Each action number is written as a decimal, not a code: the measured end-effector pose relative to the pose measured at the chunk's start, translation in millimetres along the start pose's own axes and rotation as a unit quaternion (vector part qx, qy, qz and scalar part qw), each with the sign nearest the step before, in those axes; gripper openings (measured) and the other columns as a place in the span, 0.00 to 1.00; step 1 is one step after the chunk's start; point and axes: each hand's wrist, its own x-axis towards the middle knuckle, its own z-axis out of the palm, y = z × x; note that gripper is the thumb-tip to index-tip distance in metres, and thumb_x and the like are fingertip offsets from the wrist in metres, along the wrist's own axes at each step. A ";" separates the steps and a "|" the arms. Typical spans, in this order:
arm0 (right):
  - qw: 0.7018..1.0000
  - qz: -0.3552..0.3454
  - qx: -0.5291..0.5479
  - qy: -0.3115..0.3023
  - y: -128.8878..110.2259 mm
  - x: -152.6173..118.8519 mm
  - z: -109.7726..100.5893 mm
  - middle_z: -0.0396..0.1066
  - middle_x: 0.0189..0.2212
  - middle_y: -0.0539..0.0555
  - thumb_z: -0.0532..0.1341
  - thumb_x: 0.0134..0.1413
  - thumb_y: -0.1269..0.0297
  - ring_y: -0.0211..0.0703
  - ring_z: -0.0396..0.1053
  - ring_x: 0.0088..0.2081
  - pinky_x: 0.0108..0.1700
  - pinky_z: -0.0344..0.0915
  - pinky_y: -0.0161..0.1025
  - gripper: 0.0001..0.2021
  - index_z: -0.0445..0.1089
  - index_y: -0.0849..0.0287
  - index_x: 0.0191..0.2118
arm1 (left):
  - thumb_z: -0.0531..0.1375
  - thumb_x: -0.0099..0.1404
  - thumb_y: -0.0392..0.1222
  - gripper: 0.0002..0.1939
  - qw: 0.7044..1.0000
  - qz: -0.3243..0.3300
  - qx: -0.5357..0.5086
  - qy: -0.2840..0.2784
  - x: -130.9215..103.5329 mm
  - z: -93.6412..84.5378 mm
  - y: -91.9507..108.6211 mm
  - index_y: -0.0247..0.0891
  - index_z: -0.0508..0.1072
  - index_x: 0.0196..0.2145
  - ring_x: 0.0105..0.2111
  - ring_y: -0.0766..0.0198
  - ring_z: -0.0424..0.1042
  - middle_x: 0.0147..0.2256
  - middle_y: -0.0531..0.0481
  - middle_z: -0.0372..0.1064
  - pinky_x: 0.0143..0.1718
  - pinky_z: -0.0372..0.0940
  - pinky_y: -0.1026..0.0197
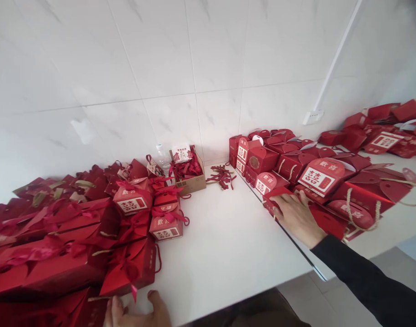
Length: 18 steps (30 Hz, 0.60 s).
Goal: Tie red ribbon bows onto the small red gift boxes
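Observation:
My right hand (298, 215) rests on a red gift box (325, 219) at the near edge of the right-hand group, its fingers stretched over the box. Beside it stands a red box with a white double-happiness label (318, 178), and nearby is a box with a twisted rope handle (366, 200). At the bottom, my left hand (137, 313) is partly cut off by the frame. Its thumb stands apart from the fingers, which lie close to the corner of a red box (93, 311). Just above it sits a ribbon-tied red box (131, 268).
Many ribbon-tied red boxes (67, 254) crowd the left of the white table (208, 254). Near the wall stand a cardboard box (192, 184) of ribbons, a clear bottle (162, 156) and loose dark red ribbons (221, 176). A dark seam (296, 245) crosses the tabletop; more boxes (385, 136) lie far right.

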 end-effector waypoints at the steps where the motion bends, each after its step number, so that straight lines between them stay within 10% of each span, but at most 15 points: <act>1: 1.000 -0.002 -0.001 0.001 -1.0 -0.1 0.6 0.76 0.52 0.57 0.65 0.69 0.59 0.50 0.76 0.49 0.52 0.74 0.54 0.14 0.74 0.59 0.54 | 0.65 0.49 0.36 0.48 1.000 -0.002 0.005 -0.001 -1.0 -2.2 3.7 0.37 0.61 0.69 0.65 0.26 0.63 0.67 0.29 0.62 0.59 0.63 0.25; 18: 0.999 -0.025 0.017 0.010 2.9 6.8 2.5 0.75 0.47 0.55 0.66 0.67 0.54 0.49 0.74 0.46 0.50 0.72 0.52 0.14 0.74 0.57 0.51 | 0.65 0.53 0.35 0.46 1.000 0.012 0.010 0.008 -4.0 -0.9 -1.6 0.33 0.62 0.70 0.62 0.23 0.66 0.65 0.25 0.64 0.57 0.64 0.23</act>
